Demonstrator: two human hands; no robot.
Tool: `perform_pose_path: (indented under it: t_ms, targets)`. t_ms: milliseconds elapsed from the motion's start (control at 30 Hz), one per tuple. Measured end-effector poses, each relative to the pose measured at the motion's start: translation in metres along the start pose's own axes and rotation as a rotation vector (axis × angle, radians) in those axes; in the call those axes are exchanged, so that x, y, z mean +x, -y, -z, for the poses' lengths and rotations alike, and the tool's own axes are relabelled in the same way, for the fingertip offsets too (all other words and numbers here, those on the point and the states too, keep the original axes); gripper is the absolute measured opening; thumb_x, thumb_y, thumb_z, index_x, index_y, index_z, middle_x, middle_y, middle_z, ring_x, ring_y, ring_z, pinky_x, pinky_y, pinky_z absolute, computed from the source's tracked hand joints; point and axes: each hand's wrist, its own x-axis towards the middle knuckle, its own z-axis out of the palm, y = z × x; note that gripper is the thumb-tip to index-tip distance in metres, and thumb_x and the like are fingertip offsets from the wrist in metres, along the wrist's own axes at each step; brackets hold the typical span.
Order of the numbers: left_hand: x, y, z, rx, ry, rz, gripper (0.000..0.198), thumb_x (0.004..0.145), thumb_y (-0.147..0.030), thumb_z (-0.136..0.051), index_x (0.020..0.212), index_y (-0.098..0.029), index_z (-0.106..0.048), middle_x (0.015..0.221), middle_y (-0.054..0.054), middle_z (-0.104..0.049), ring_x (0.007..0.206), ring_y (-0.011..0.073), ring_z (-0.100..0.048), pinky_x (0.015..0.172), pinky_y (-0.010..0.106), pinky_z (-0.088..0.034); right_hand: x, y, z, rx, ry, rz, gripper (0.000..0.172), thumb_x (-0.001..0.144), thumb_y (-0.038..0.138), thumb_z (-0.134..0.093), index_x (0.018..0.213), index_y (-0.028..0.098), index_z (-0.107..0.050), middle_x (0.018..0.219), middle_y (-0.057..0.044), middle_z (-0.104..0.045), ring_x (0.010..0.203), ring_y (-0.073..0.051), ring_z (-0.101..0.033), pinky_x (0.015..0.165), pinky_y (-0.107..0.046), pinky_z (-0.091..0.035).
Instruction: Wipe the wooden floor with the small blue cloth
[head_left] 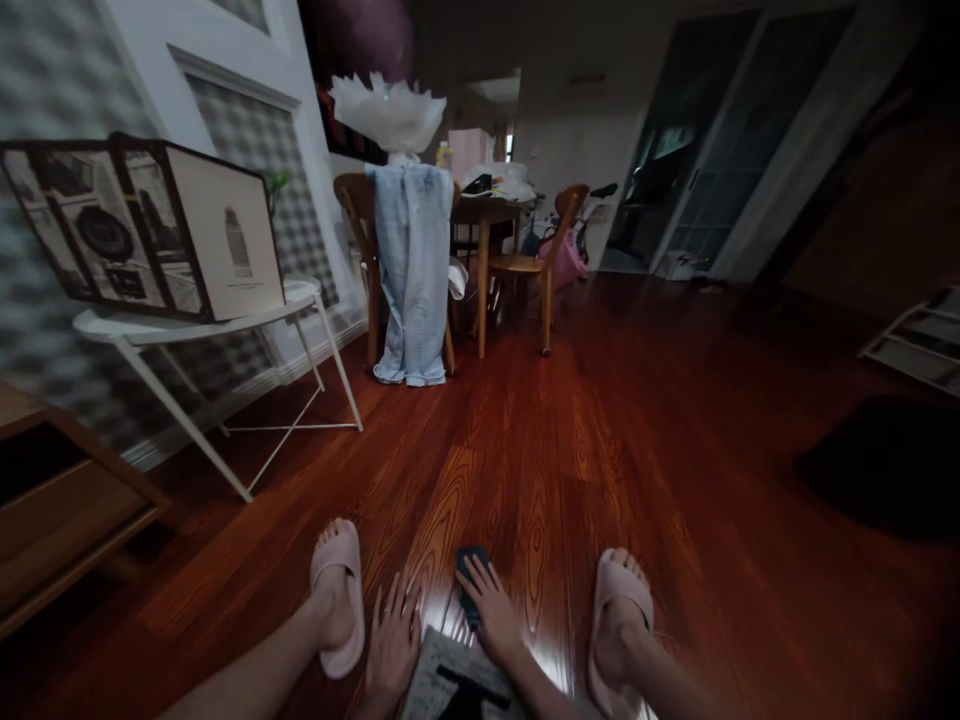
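Note:
Low between my feet, my right hand [489, 602] lies with fingers stretched over a dark green folded cloth [471, 552], pressing it to the reddish wooden floor [540, 480]. Part of the cloth sticks out beyond the fingertips and to the left of the hand. My left hand [393, 636] rests flat on the boards a little to the left, fingers spread, with nothing under it that I can see. Pink slippers [345, 640] are on my feet to either side. A grey garment [450, 680] shows between my forearms.
A white side table [300, 292] carrying a printed box [225, 235] stands left, behind a wooden cabinet [75, 540]. Ahead, jeans [411, 270] hang over a chair by a dining table [484, 210]. Another wooden chair [559, 245] is beside it. A dark shape [885, 465] lies right.

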Motion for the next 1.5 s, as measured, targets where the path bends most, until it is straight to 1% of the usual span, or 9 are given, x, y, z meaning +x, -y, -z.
perform_pose_path:
  t_ms: [100, 200, 300, 467, 600, 833, 1033, 1300, 1500]
  targets:
    - [0.001, 0.005, 0.0, 0.023, 0.011, -0.014, 0.059, 0.095, -0.023, -0.038, 0.153, -0.034, -0.039, 0.161, 0.0, -0.044, 0.147, 0.0227, -0.043, 0.12, 0.049, -0.036, -0.006, -0.057, 0.032, -0.037, -0.06, 0.015, 0.093, 0.065, 0.002, -0.046, 0.154, 0.03, -0.044, 0.167, -0.002, -0.032, 0.157, -0.018, -0.02, 0.129, -0.05, -0.011]
    - [0.002, 0.01, 0.001, 0.039, 0.046, -0.03, 0.059, 0.094, -0.022, -0.04, 0.152, -0.034, -0.042, 0.159, 0.0, -0.047, 0.147, 0.022, -0.042, 0.122, 0.048, -0.034, -0.017, -0.108, 0.053, -0.113, -0.287, -0.232, 0.091, 0.066, -0.002, -0.04, 0.153, 0.025, -0.047, 0.166, -0.004, -0.035, 0.156, -0.018, -0.021, 0.129, -0.049, -0.011]
    - [0.002, 0.013, 0.002, 0.053, 0.073, -0.041, 0.059, 0.094, -0.022, -0.039, 0.151, -0.034, -0.044, 0.159, -0.001, -0.048, 0.148, 0.0214, -0.042, 0.122, 0.048, -0.033, -0.027, -0.128, 0.055, -0.163, -0.394, -0.415, 0.089, 0.067, -0.002, -0.039, 0.153, 0.022, -0.048, 0.166, -0.004, -0.036, 0.157, -0.019, -0.018, 0.129, -0.047, -0.01]
    - [0.001, 0.01, 0.004, 0.077, 0.082, -0.013, 0.058, 0.095, -0.024, -0.035, 0.152, -0.031, -0.044, 0.16, 0.0, -0.047, 0.149, 0.0208, -0.041, 0.122, 0.048, -0.032, -0.026, -0.097, 0.023, -0.141, -0.395, -0.517, 0.081, 0.076, 0.007, -0.044, 0.156, 0.019, -0.043, 0.168, -0.007, -0.029, 0.158, -0.023, -0.012, 0.128, -0.049, -0.009]
    - [0.002, 0.008, 0.003, 0.075, 0.105, 0.009, 0.058, 0.093, -0.025, -0.036, 0.149, -0.031, -0.048, 0.158, 0.001, -0.049, 0.147, 0.0223, -0.043, 0.122, 0.049, -0.033, -0.02, -0.054, -0.013, -0.076, -0.341, -0.436, 0.08, 0.08, 0.018, -0.05, 0.159, 0.024, -0.037, 0.17, -0.003, -0.023, 0.159, -0.025, -0.006, 0.128, -0.052, -0.009]
    - [0.004, 0.023, -0.025, 0.043, 0.096, 0.0, 0.058, 0.088, -0.024, -0.041, 0.143, -0.039, -0.056, 0.153, -0.004, -0.055, 0.141, 0.0217, -0.051, 0.118, 0.045, -0.038, -0.015, -0.041, -0.04, -0.053, -0.311, -0.332, 0.072, 0.086, 0.023, -0.048, 0.156, 0.038, -0.038, 0.165, 0.005, -0.032, 0.156, -0.026, -0.024, 0.125, -0.052, -0.023]
    - [0.008, 0.014, -0.012, 0.03, 0.129, -0.004, 0.059, 0.091, -0.026, -0.04, 0.149, -0.034, -0.049, 0.158, -0.002, -0.049, 0.147, 0.0217, -0.043, 0.121, 0.046, -0.034, -0.013, -0.041, -0.031, -0.115, -0.31, -0.334, 0.081, 0.082, 0.024, -0.051, 0.16, 0.031, -0.03, 0.169, 0.002, -0.02, 0.158, -0.028, -0.014, 0.127, -0.054, -0.015]
    - [0.009, -0.005, 0.011, -0.008, 0.101, 0.029, 0.06, 0.092, -0.021, -0.04, 0.151, -0.03, -0.046, 0.159, 0.003, -0.048, 0.149, 0.024, -0.041, 0.124, 0.05, -0.03, -0.008, -0.025, 0.017, -0.136, -0.232, -0.27, 0.086, 0.078, 0.015, -0.05, 0.161, 0.028, -0.03, 0.171, 0.002, -0.016, 0.158, -0.024, -0.013, 0.128, -0.047, -0.01]
    - [0.007, -0.004, 0.0, -0.003, 0.041, 0.039, 0.062, 0.091, -0.019, -0.04, 0.151, -0.033, -0.044, 0.161, 0.001, -0.043, 0.148, 0.0238, -0.042, 0.123, 0.05, -0.033, 0.004, -0.079, 0.048, -0.182, -0.18, -0.214, 0.089, 0.072, 0.003, -0.041, 0.156, 0.03, -0.041, 0.168, 0.004, -0.029, 0.157, -0.016, -0.019, 0.127, -0.041, -0.014]
